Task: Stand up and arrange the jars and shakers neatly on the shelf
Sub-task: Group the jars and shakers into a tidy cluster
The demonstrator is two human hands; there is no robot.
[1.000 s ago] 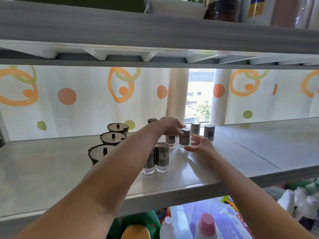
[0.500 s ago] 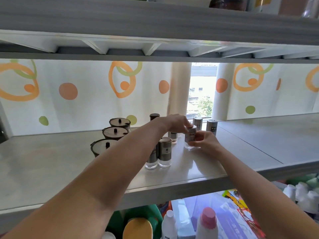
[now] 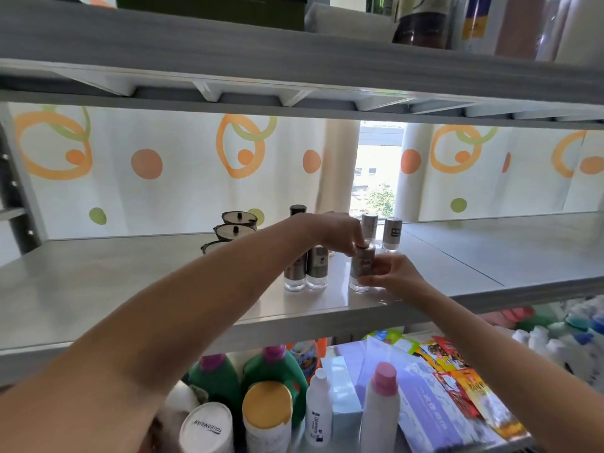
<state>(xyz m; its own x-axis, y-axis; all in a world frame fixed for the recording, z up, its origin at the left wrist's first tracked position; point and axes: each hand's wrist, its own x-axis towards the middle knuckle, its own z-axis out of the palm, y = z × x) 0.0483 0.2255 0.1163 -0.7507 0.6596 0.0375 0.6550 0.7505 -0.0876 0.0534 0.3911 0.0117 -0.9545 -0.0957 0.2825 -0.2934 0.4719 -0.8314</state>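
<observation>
Both my hands are on one upright shaker [image 3: 361,269] with a grey sleeve and clear base, standing on the grey shelf [image 3: 137,289]. My left hand [image 3: 333,232] pinches its cap from above and my right hand [image 3: 394,276] grips its side. Two matching shakers [image 3: 317,268] stand side by side just left of it. Two more shakers [image 3: 392,233] stand upright behind, near the window gap. A dark-capped shaker [image 3: 297,210] peeks over my left wrist. Three round lidded jars [image 3: 233,231] sit in a row at the back left, the nearest partly hidden by my forearm.
An upper shelf [image 3: 294,60] hangs low overhead, holding bottles and boxes. A patterned curtain [image 3: 163,168] closes the back. Below the shelf stand detergent bottles [image 3: 271,371], a pink-capped bottle [image 3: 380,407] and snack packets [image 3: 457,377]. The shelf's right half [image 3: 506,250] carries nothing.
My hands closed on the shaker and brought it forward toward the shelf's front edge, right of the front pair. The camera view shifted slightly upward.
</observation>
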